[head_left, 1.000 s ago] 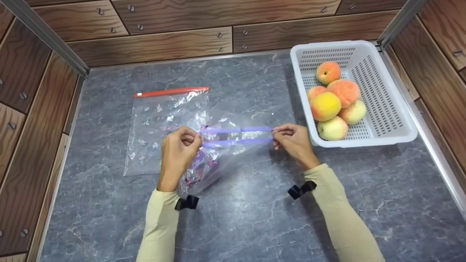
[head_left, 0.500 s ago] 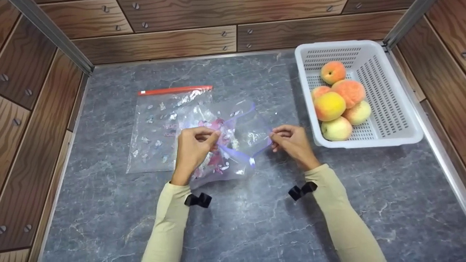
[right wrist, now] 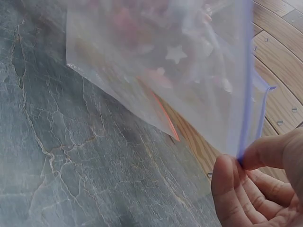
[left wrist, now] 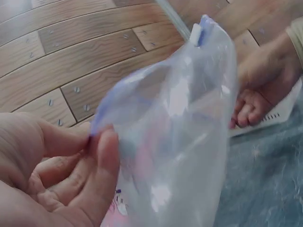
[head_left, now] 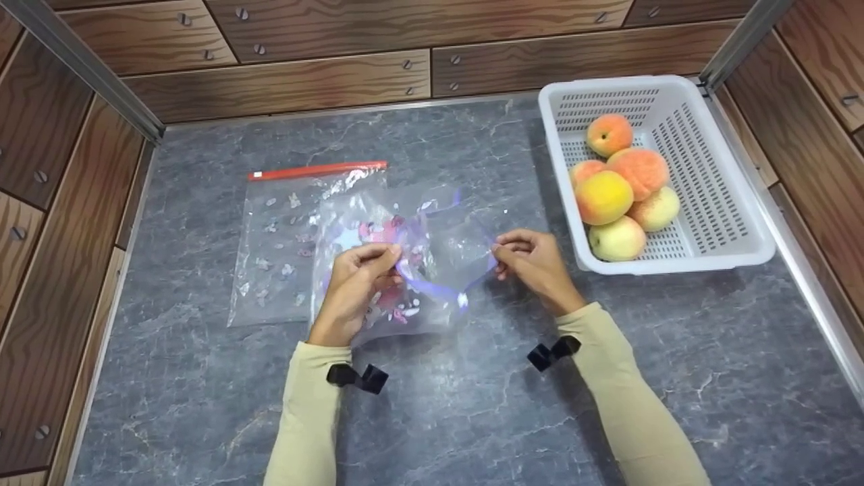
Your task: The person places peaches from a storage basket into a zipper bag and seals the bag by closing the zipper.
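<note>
A clear zip bag (head_left: pixel 432 307) with a purple zip edge and pink and white printed figures is held up between my two hands, its mouth spread wide. My left hand (head_left: pixel 361 290) pinches one side of the purple edge between thumb and forefinger. On the opposite side, my right hand (head_left: pixel 536 266) pinches the rim the same way. In the left wrist view a white slider (left wrist: pixel 195 35) sits at one corner of the mouth. Behind and left of it, a second clear bag (head_left: pixel 270 229) with a red zip strip lies flat, partly covered by the held bag.
A white perforated basket (head_left: pixel 725 260) stands at the right, close beyond my right hand. Several peaches (head_left: pixel 604 197) are piled in its left half. Wood-patterned panels (head_left: pixel 283 81) wall the grey marbled tabletop (head_left: pixel 445 418) at the back and sides.
The bag's mouth, a narrow slit between parallel purple edges a second ago, has widened into a rounded opening. My left hand has moved right, and my right hand slightly left.
</note>
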Tool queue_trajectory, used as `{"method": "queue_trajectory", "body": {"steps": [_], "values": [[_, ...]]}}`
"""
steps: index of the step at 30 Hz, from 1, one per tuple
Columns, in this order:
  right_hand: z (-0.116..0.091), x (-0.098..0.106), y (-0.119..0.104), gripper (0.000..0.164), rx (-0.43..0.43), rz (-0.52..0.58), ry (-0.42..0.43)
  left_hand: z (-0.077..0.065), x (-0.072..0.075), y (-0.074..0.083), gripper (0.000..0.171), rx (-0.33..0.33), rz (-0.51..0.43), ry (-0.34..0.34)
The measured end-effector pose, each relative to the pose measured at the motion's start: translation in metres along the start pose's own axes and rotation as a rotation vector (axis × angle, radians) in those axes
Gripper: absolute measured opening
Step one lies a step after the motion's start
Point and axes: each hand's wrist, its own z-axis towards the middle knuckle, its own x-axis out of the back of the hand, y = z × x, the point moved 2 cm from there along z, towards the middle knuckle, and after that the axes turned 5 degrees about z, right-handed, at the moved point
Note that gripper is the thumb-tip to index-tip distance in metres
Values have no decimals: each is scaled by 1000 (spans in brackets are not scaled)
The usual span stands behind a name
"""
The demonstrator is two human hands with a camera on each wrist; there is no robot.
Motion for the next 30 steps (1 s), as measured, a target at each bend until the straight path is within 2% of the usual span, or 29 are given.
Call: {"method": "queue_trajectory", "body": {"steps": [5,10,13,16,19,24,30], "values": [[1,0,0,14,17,11,-8,-1,-1,0,6,32,94,-42],[1,2,2,13,16,11,-10,-1,-2,2,10,33,41,-118],[1,2,2,13,16,5,-13,1,-1,3,12,5,63,-74],[1,2,0,14,14,4,-13,2,1,5,13,-53,160,6],[1,1,-1,15,11,7,-14,2,1,7,12,-100,250,56],[1,-1,1,16,3,10,-24,2,-2,5,13,-117,258,85],[0,-5,2,16,3,7,-38,1,-4,1,12,-145,245,77]]}}
